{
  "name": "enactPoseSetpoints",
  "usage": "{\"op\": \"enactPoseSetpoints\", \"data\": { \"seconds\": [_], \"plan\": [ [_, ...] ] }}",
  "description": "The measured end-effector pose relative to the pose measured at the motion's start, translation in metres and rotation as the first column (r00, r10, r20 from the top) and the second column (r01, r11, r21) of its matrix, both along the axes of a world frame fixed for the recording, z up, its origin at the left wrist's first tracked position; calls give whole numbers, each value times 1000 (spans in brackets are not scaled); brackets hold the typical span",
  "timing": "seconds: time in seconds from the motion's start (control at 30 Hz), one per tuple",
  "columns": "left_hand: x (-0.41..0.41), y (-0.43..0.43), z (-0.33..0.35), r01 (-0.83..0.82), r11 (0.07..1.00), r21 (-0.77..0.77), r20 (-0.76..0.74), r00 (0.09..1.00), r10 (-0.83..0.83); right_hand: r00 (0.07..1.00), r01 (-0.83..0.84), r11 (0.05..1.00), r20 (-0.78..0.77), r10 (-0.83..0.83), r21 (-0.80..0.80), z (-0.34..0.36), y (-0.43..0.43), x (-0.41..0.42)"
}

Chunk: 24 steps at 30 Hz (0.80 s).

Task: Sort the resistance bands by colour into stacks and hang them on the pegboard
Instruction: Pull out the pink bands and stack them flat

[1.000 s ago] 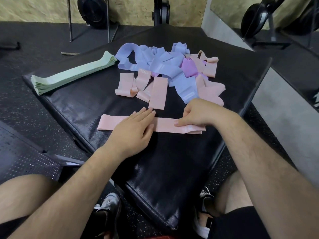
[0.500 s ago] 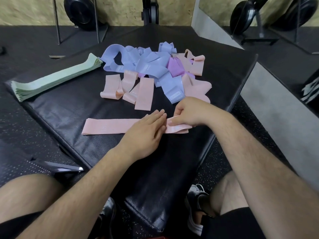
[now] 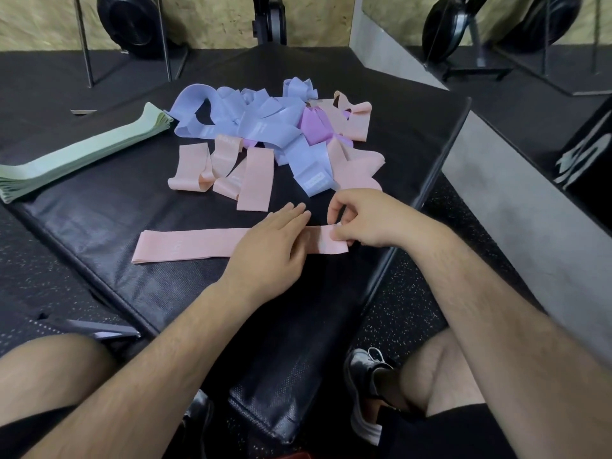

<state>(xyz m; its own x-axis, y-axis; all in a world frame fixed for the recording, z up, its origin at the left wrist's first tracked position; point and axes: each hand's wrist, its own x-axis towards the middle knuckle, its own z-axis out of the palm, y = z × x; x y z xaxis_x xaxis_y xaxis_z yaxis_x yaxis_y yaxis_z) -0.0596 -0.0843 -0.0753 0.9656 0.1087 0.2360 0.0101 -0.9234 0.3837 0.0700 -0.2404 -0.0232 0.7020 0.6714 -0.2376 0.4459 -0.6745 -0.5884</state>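
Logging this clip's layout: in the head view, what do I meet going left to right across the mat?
The green band stack → flat pink band → left hand pressing it → right hand pinching its end. The mixed pile behind overlaps these, so it is left out.

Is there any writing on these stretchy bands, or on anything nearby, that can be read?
Nothing reads clearly.
Small label on the blue band: too blurred.
Faint print on the flat pink band: unreadable.
White marks on the black box: cut off, unreadable.
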Motion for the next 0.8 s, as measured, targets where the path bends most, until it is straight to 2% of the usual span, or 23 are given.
{"op": "enactPoseSetpoints", "data": {
  "seconds": [0.1, 0.27, 0.57, 0.8],
  "plan": [
    [8, -6, -2, 109, 994, -30, -63, 992, -111, 1000, -2, 1000, 3, 2, 12, 0, -1, -1],
    [10, -7, -6, 97, 995, -21, -64, 993, -99, 1000, -5, 1000, 5, 5, -11, 0, -4, 1],
    [13, -9, -6, 90, 995, -37, 17, 996, -89, 966, -36, 995, 253, 59, -95, -2, 0, -12],
    [6, 12, 19, -4, 998, -66, 128, 992, 12, 949, -85, 989, 313, 43, 122, -2, 30, -15]
  ]
}}
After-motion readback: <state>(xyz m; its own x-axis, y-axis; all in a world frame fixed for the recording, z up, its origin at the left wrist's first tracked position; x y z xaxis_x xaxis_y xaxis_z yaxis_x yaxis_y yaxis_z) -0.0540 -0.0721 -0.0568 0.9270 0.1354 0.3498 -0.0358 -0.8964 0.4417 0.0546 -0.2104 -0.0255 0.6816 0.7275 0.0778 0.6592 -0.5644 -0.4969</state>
